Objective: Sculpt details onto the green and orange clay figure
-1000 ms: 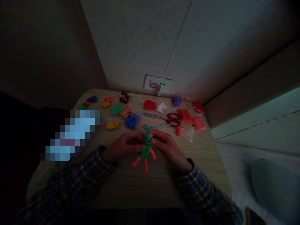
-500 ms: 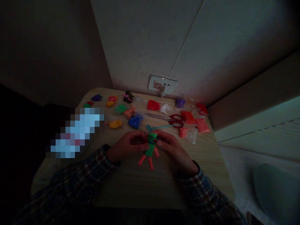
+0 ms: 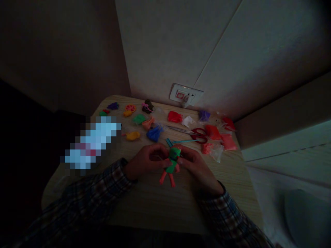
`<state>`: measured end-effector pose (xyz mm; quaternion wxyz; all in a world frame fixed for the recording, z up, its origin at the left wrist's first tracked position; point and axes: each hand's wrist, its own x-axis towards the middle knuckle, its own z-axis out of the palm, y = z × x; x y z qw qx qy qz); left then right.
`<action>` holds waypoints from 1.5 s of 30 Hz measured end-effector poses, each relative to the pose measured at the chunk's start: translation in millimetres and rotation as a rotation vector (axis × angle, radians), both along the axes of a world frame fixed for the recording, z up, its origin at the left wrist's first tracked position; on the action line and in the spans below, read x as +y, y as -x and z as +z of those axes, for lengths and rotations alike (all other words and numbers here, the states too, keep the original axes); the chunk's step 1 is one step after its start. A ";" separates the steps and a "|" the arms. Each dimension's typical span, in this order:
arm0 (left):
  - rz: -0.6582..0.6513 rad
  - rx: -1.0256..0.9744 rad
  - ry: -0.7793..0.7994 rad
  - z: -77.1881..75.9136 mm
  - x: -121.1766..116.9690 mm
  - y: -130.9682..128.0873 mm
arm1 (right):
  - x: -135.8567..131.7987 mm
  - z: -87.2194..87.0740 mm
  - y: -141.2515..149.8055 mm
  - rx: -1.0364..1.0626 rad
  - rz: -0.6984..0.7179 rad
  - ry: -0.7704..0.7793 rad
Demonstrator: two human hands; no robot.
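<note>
Between my two hands is a small clay figure (image 3: pixel 171 166) with a green head and body and orange-pink limbs. My left hand (image 3: pixel 148 159) pinches it from the left with thumb and fingers. On the other side, my right hand (image 3: pixel 198 164) has its thumb against the figure near the head, fingers curled behind it. The figure hangs above the table, legs pointing down toward me. Just beyond the hands lie a light-blue clay tool (image 3: pixel 169 142) with a thin stem and a pair of scissors (image 3: pixel 199 135) with dark red handles.
Bags of red (image 3: pixel 175 117), blue (image 3: pixel 154 133) and yellow clay (image 3: pixel 132 135) lie across the wooden table (image 3: pixel 144 210), with more red bags (image 3: pixel 212 132) at the right. Small clay pieces (image 3: pixel 130 109) sit at the back left. A lit, pixelated rectangle (image 3: pixel 93 143) is at the left. A wall socket (image 3: pixel 185 95) is behind.
The whole view has shifted, so the table and hands appear slightly farther right. Both hands keep hold of the figure, whose head looks slightly more tilted to the right.
</note>
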<state>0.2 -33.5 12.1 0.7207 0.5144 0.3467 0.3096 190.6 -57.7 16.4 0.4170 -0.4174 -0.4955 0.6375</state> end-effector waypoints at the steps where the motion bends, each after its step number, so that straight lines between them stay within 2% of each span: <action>1: -0.007 0.000 -0.002 0.0 -0.1 0.0 | -0.3 0.5 -0.6 0.002 -0.001 -0.010; 9: -0.012 0.082 -0.117 3.7 -1.3 0.6 | -1.7 4.9 -1.2 -0.001 -0.037 -0.009; 25: -0.029 0.033 -0.022 0.7 0.3 0.4 | 0.0 0.0 -1.9 0.011 -0.027 -0.041; 31: -0.024 -0.002 0.001 4.8 3.0 1.4 | -3.4 -1.1 -5.8 0.034 -0.020 -0.002; 40: -0.110 -0.062 0.087 2.5 3.9 2.2 | -2.4 -4.0 -1.3 0.063 0.004 -0.018; 45: -0.111 -0.067 0.124 -0.2 3.1 2.5 | -0.2 -0.2 -0.4 0.070 0.009 -0.042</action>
